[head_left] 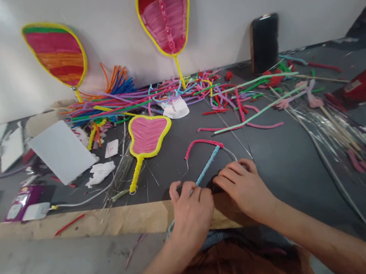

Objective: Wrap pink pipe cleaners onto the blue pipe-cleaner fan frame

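A stick wrapped in light blue pipe cleaner (pixel 209 165) runs from near my waist up over the table's front edge. At its far end sits a curved pink pipe cleaner (pixel 201 141) with thin bare wire ends. My left hand (pixel 193 208) is closed around the lower part of the blue stick. Just right of it, my right hand (pixel 245 187) has its fingers curled inward and down; what they pinch, if anything, is hidden. Ahead and to the left lies a small pink fan with a yellow fuzzy rim and handle (pixel 150 135).
Two larger fans, one striped (pixel 58 52) and one red and pink (pixel 166 14), lean at the wall. A pile of pipe cleaners (pixel 120 101) lies before them, near a propped phone (pixel 264 44). Loose wires and sticks (pixel 329 120) are on the right, white card (pixel 61 151) left.
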The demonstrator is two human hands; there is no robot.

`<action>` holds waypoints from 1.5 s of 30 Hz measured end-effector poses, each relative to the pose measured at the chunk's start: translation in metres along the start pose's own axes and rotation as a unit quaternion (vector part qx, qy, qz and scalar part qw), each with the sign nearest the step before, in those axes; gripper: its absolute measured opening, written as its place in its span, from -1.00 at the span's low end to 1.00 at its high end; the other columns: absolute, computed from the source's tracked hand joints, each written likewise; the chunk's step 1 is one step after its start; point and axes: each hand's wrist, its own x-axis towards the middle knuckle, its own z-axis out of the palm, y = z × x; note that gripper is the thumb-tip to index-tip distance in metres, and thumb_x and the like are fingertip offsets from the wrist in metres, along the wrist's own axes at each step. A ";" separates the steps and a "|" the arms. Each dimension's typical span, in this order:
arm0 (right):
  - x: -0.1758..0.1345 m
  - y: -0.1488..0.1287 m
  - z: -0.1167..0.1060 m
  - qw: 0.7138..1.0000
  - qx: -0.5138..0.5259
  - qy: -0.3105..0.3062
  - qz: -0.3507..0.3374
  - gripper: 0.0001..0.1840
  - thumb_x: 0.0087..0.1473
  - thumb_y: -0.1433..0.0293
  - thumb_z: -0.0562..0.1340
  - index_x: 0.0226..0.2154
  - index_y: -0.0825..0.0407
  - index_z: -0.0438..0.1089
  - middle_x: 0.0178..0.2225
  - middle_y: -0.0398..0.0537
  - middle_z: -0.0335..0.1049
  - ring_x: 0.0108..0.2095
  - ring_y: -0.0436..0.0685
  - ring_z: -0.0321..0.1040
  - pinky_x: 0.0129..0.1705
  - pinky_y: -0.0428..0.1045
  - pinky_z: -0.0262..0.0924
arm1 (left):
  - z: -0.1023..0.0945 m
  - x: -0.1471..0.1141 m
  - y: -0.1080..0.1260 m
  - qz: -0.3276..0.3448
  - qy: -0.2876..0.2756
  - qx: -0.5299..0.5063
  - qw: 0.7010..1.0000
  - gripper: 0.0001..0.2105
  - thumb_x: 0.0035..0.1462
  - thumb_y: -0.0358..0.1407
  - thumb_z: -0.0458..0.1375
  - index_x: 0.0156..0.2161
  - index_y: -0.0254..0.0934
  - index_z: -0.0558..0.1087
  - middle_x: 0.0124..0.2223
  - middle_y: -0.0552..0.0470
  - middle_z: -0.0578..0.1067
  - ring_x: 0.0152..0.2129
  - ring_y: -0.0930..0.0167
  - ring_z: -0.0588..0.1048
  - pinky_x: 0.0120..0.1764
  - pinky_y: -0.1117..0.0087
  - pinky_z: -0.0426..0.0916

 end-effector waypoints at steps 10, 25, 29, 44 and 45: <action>0.006 0.005 0.000 0.999 -0.025 -0.018 -0.032 -0.82 0.15 0.55 0.08 -0.36 0.06 0.37 -0.38 -0.06 0.39 -0.26 0.14 0.16 -0.04 0.12 -0.11 | -0.005 0.003 0.002 -0.019 -0.009 -0.002 1.000 -0.85 0.18 -0.43 0.09 -0.43 -0.25 0.34 -0.51 0.12 0.40 -0.30 0.36 0.34 -0.05 0.10 0.06; -0.005 0.041 -0.018 0.989 0.040 0.082 0.121 -0.78 0.17 0.43 0.05 -0.21 0.04 0.39 -0.26 0.04 0.45 -0.22 0.19 0.31 -0.19 0.07 0.14 | -0.030 -0.002 -0.020 -0.092 -0.006 -0.048 0.995 -0.92 0.17 -0.36 0.09 -0.29 -0.21 0.44 -0.30 0.02 0.52 -0.23 0.30 0.37 -0.07 0.16 0.13; -0.013 0.054 -0.024 0.970 0.067 0.009 0.235 -0.77 0.17 0.33 0.04 -0.21 0.04 0.36 -0.39 -0.04 0.50 -0.40 0.13 0.42 -0.41 -0.03 0.17 | -0.037 -0.010 -0.038 -0.173 -0.053 0.001 0.983 -0.89 0.12 -0.24 0.16 -0.31 -0.24 0.45 -0.30 -0.01 0.51 -0.25 0.26 0.38 -0.21 0.24 0.19; 0.028 0.052 -0.030 0.943 0.143 -0.093 0.285 -0.76 0.10 0.26 0.12 -0.48 0.00 0.41 -0.51 -0.07 0.45 -0.47 0.10 0.38 -0.49 -0.06 0.06 | -0.024 -0.010 -0.015 -0.130 0.018 0.015 0.991 -0.83 0.09 -0.38 0.13 -0.52 -0.24 0.40 -0.51 0.08 0.44 -0.40 0.35 0.35 -0.23 0.26 0.06; 0.028 0.054 -0.030 0.931 0.223 -0.065 0.281 -0.75 0.12 0.25 0.10 -0.43 0.01 0.40 -0.50 -0.07 0.46 -0.47 0.08 0.37 -0.48 -0.06 0.11 | -0.026 -0.007 -0.015 -0.132 0.037 0.021 0.990 -0.83 0.10 -0.38 0.12 -0.51 -0.24 0.41 -0.50 0.08 0.45 -0.40 0.35 0.36 -0.22 0.26 0.06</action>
